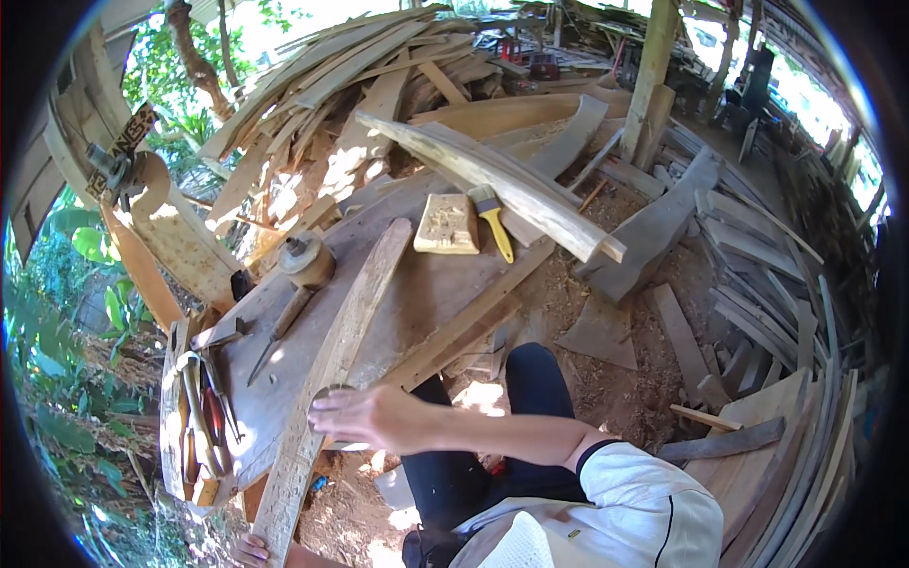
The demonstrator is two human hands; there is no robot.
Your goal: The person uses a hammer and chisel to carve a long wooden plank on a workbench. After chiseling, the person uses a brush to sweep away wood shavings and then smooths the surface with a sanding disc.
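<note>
A long, narrow wooden plank (355, 312) slants across the workbench (284, 379), its near end sticking out past the bench edge. Low in the view, my left hand (252, 549) has its fingers curled over that near end. My right hand (379, 418) lies across the middle of the plank, fingers closed around a dark, round-edged piece (331, 390) pressed to the wood. Most of this piece is hidden under the fingers, so its kind is unclear. Beyond the plank are a pale wooden block (447, 224) and a paintbrush (492, 225) with a yellow handle.
On the bench's left stand a round lidded container (306, 261) and a tool with a wooden handle and dark pointed blade (284, 327). Several hand tools (204, 417) sit along the left edge. Thick beams (492, 185) lie across the far side. Stacked boards (757, 454) fill the right.
</note>
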